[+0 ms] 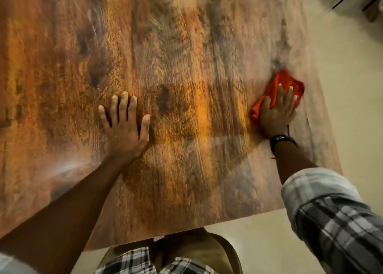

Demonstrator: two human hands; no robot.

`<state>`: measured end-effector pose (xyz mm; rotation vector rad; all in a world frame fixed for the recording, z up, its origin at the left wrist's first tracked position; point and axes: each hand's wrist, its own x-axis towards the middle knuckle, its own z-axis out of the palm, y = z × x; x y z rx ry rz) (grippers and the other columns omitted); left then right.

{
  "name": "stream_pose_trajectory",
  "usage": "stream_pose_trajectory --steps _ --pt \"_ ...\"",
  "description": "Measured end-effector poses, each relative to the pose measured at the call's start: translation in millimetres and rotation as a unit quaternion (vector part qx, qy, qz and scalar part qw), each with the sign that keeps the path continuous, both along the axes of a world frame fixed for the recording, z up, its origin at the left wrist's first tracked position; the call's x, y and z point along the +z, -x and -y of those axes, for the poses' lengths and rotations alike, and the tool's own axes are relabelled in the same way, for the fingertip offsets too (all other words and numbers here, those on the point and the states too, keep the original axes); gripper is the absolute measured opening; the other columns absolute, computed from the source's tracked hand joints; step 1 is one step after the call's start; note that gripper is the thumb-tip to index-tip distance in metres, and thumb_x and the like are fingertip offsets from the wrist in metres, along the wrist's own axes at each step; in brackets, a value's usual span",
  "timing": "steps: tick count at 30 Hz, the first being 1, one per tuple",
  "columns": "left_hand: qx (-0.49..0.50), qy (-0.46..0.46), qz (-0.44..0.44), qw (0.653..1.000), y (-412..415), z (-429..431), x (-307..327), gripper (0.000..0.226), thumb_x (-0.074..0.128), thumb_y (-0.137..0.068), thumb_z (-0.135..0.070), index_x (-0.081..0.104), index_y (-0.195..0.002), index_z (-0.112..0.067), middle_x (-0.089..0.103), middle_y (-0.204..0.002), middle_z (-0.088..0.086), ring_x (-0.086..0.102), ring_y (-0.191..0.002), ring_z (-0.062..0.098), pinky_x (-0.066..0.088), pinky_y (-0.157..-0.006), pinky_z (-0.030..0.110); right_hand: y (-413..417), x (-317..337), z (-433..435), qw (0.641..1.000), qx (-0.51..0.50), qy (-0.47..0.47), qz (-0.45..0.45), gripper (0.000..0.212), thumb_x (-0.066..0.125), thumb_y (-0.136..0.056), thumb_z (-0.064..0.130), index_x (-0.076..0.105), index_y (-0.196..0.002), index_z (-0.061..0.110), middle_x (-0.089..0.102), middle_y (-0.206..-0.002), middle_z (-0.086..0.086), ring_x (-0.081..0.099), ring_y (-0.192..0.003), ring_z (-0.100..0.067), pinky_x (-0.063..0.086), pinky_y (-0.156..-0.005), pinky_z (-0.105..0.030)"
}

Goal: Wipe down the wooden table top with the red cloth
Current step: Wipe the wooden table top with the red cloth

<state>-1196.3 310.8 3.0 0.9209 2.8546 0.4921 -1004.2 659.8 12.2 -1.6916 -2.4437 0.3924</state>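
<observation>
The wooden bench (176, 70) fills most of the view, its grain running away from the person. The red cloth (276, 91) lies bunched near the bench's right edge, about halfway along it. Its long axis runs on a diagonal, from the near-left corner beside the thumb up to the far-right end beyond the fingertips. The right hand (277, 112) lies flat on top of the cloth, fingers spread and pressing it onto the wood rather than pinching it. A dark watch (279, 139) sits on that wrist. The left hand (124, 126) rests palm-down on bare wood, well apart from the cloth, fingers splayed and empty.
</observation>
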Motion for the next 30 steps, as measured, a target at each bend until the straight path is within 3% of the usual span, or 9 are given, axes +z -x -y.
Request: stream_pose_trajectory --steps 3,8,12,14,18,23,27,30 --pt "-0.011 -0.054 0.006 0.998 0 4 2 0.067 0.02 -0.103 -0.052 0.033 -0.153 -0.01 0.024 -0.164 0.01 0.011 -0.154 0.026 -0.003 -0.124 0.052 2 -3 87 0.995 0.089 -0.05 -0.01 0.064 0.033 -0.097 0.049 0.035 -0.155 0.021 0.026 -0.164 -0.009 0.022 -0.152 -0.033 0.019 -0.118 -0.061" --pt "0.003 -0.215 0.117 0.97 2 12 8 0.061 0.025 -0.104 -0.048 0.04 -0.15 -0.011 0.033 -0.16 0.006 0.017 -0.153 0.015 0.007 -0.126 0.044 13 8 298 0.962 0.266 0.044 -0.047 0.067 0.039 -0.096 0.047 0.025 -0.158 0.028 0.007 -0.169 -0.001 0.0 -0.156 -0.027 0.004 -0.123 -0.058" --pt "-0.009 -0.242 0.143 0.96 -9 14 19 0.058 0.027 -0.104 -0.049 0.046 -0.146 -0.012 0.039 -0.157 0.005 0.021 -0.152 0.015 0.014 -0.125 0.047 11 3 382 0.925 0.375 0.063 -0.022 0.062 0.034 -0.097 0.052 0.028 -0.156 0.034 0.011 -0.168 0.005 0.004 -0.156 -0.021 0.012 -0.124 -0.053" --pt "-0.04 -0.219 0.131 0.966 -18 9 25 0.058 0.028 -0.104 -0.049 0.048 -0.144 -0.011 0.041 -0.156 0.005 0.023 -0.151 0.017 0.014 -0.124 0.047 5 3 367 0.922 0.384 0.048 -0.017 0.06 0.03 -0.097 0.055 0.031 -0.155 0.037 0.011 -0.167 0.007 0.002 -0.156 -0.017 0.011 -0.124 -0.049" --pt "-0.063 -0.187 0.141 0.97 -44 -13 29 0.06 0.03 -0.102 -0.05 0.047 -0.145 -0.011 0.038 -0.158 0.005 0.02 -0.152 0.018 0.011 -0.125 0.048 -34 12 292 0.941 0.334 0.047 0.007 0.066 0.035 -0.096 0.05 0.017 -0.159 0.036 0.001 -0.168 0.008 -0.005 -0.155 -0.017 -0.001 -0.125 -0.049" --pt "-0.122 -0.162 0.131 0.97 -90 -50 30 0.064 0.027 -0.101 -0.053 0.046 -0.146 -0.01 0.036 -0.159 0.006 0.018 -0.153 0.02 0.008 -0.125 0.05 -130 4 124 0.985 0.173 -0.007 -0.029 0.061 0.042 -0.097 0.04 0.034 -0.155 0.024 0.022 -0.166 -0.002 0.015 -0.154 -0.025 0.02 -0.12 -0.059" --pt "-0.123 -0.146 0.127 0.973 -128 -79 24 0.063 0.027 -0.102 -0.052 0.044 -0.147 -0.011 0.035 -0.16 0.006 0.015 -0.154 0.019 0.005 -0.126 0.048 -183 0 2 0.989 0.143 -0.029 0.005 0.058 0.041 -0.097 0.035 0.043 -0.15 0.011 0.035 -0.159 -0.014 0.03 -0.148 -0.035 0.027 -0.115 -0.061" --pt "-0.098 -0.142 0.121 0.977 -152 -94 23 0.062 0.027 -0.102 -0.051 0.044 -0.147 -0.011 0.035 -0.159 0.006 0.017 -0.153 0.018 0.003 -0.126 0.044 -196 -2 -45 0.993 0.119 -0.02 0.0 0.061 0.039 -0.095 0.039 0.043 -0.15 0.014 0.035 -0.159 -0.014 0.031 -0.147 -0.037 0.029 -0.114 -0.062"
